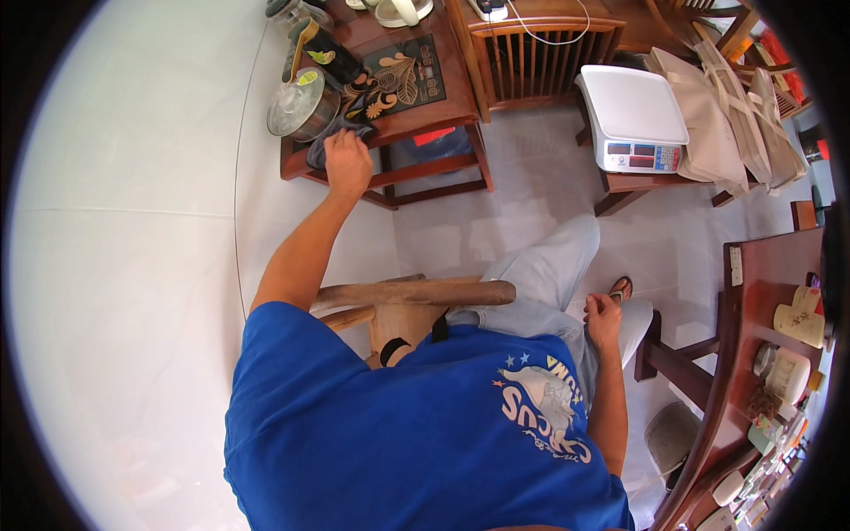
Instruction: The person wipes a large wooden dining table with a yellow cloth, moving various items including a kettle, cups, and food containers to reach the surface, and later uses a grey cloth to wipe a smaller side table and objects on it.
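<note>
My left hand (349, 159) is closed on a dark grey cloth (317, 154) at the near left corner of a reddish wooden side table (425, 118). Just beyond the cloth stands a steel pot with a glass lid (302, 106), its handle pointing away. Next to it a dark bottle with a green and white label (332, 58) stands by a black decorated cooktop panel (398, 76). My right hand (603, 317) rests at my thigh in light jeans, its fingers curled with nothing visible in them.
A wooden chair armrest (425, 293) lies between my arms. At the upper right, a white digital scale (634, 119) and beige bags (704, 126) sit on a low wooden bench. A cluttered wooden table (750, 312) is at the right, with a grey bin (672, 438) beside it. The wall is at the left.
</note>
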The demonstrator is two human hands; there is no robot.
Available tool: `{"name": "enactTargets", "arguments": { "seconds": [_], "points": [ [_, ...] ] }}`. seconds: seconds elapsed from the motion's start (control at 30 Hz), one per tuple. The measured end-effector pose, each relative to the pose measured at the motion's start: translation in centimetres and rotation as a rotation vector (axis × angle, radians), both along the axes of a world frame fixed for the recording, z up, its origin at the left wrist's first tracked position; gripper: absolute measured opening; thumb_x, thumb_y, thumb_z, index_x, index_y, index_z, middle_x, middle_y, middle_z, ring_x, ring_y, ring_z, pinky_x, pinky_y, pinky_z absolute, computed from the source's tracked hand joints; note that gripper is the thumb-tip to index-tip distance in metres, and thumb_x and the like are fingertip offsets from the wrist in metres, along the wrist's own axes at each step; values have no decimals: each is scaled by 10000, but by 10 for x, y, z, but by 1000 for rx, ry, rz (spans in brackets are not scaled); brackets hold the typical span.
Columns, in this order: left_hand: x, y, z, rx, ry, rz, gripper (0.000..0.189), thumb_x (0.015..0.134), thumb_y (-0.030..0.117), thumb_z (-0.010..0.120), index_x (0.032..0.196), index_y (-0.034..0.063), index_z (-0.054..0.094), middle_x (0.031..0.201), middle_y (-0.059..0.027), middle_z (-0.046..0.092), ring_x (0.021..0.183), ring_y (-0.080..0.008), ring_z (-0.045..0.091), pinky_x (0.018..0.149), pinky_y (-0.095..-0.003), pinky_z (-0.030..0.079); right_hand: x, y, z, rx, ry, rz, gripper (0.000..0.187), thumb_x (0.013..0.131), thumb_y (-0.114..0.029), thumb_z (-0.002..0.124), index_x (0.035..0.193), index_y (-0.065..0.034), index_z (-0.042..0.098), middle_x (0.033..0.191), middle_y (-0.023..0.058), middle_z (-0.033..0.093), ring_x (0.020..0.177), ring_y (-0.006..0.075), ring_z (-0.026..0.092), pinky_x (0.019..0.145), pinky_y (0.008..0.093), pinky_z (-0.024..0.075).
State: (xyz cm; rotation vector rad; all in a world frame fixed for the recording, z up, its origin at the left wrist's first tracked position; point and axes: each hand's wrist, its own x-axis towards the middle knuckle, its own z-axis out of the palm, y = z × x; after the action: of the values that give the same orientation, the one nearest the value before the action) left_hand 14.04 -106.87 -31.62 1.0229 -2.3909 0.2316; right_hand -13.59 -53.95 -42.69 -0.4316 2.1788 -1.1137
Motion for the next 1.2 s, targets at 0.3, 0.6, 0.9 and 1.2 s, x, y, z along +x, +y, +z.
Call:
{"name": "enactTargets", "arguments": {
  "seconds": [0.3, 0.6, 0.9, 1.2],
  "points": [
    [-10, -11, 37, -108, -358, -167, 506, 1007, 227, 511, 1327, -164, 503, 1445, -374, 439, 1442, -511, 297, 1196, -522, 271, -1, 4, 0, 12, 22, 14, 203, 957, -166, 663, 1007, 24, 711, 721, 89, 686, 569, 144, 635, 527, 299, 526],
    [-3, 10, 20, -157, -230, -126, 364, 954, 210, 596, 1149, -95, 635, 1205, -266, 644, 1006, -406, 568, 889, -470, 463, 2, 2, -3, -6, 29, 7, 220, 956, -181, 663, 1009, 27, 710, 706, 85, 680, 548, 146, 621, 528, 307, 505],
    [-24, -12, 68, -296, 114, -125, 185, 830, -1, 606, 1015, -11, 619, 1014, -173, 637, 1004, -381, 574, 877, -456, 487, 3, 2, 5, 19, 72, 37, 207, 954, -175, 665, 986, 25, 710, 690, 84, 676, 553, 153, 627, 530, 318, 508],
    [1, -36, 49, -372, -685, -16, 175, 806, 90, 617, 902, -20, 715, 1055, -139, 573, 1013, -286, 534, 854, -318, 500, 2, 3, -4, 31, 97, 72, 225, 965, -185, 655, 1009, 29, 710, 724, 93, 697, 568, 148, 634, 541, 304, 505]
  ]
}}
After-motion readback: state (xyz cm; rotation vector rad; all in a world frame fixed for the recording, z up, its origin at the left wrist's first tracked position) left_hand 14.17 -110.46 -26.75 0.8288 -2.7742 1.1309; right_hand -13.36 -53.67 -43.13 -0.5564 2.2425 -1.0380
